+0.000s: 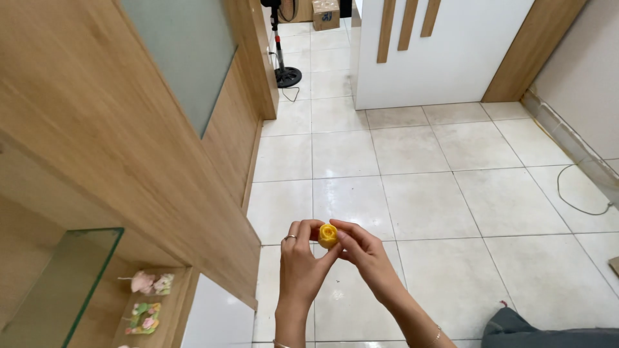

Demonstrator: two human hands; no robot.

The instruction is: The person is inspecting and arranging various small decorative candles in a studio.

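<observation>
Holding a small yellow rose-shaped object, perhaps wax or soap, both hands meet at lower centre of the frame. The left hand, ring on one finger, has its fingers closed narrowly around the flower's left side; the right hand pinches its right side with thumb and fingertips. The flower sits between them, above the pale tiled floor. Judging by the grip, the step in hand is turning or inspecting the piece, which calls for a light touch so the petals keep their shape. At lower left, a wooden shelf compartment holds small pink and green flower trinkets, beside a glass shelf. Farther off, at top centre, stands a black fan base and a cardboard box.
</observation>
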